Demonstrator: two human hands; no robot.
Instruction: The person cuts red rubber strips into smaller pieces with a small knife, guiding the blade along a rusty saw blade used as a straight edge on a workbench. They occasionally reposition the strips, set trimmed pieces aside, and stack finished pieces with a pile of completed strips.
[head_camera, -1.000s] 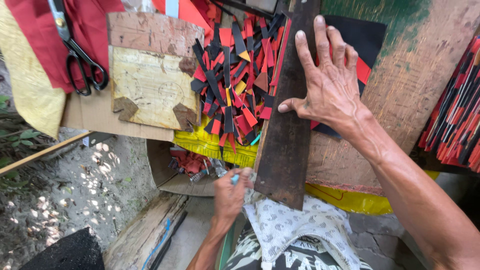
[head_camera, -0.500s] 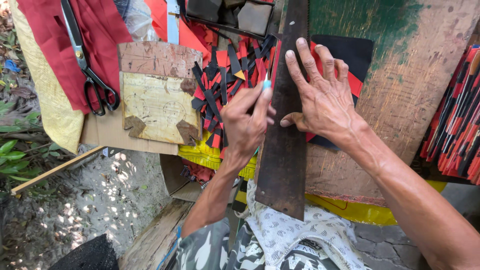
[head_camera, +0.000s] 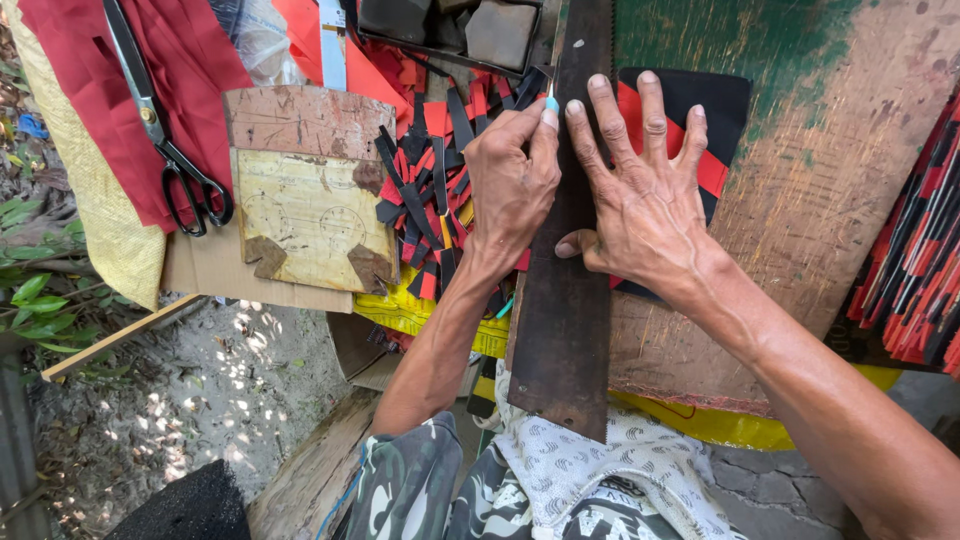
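Note:
My right hand (head_camera: 645, 205) lies flat with fingers spread on a long dark metal straightedge (head_camera: 568, 300), pressing it down over a red and black striped sheet (head_camera: 712, 125) on a worn wooden board (head_camera: 820, 180). My left hand (head_camera: 512, 180) is closed around a small blue-tipped cutter (head_camera: 551, 103), its tip against the left edge of the straightedge near the top. Under and left of that hand lies a heap of cut red and black strips (head_camera: 430, 190).
Black-handled scissors (head_camera: 165, 140) rest on red cloth (head_camera: 110, 90) at upper left. A worn cardboard template (head_camera: 310, 200) lies beside the strips. Bundles of red and black strips (head_camera: 915, 270) sit at the right edge. Yellow sheet (head_camera: 420, 310) hangs below; sandy ground (head_camera: 190, 390) lies lower left.
My left hand has risen from below the board to the top of the straightedge with the cutter. My right hand stays pressed on the straightedge.

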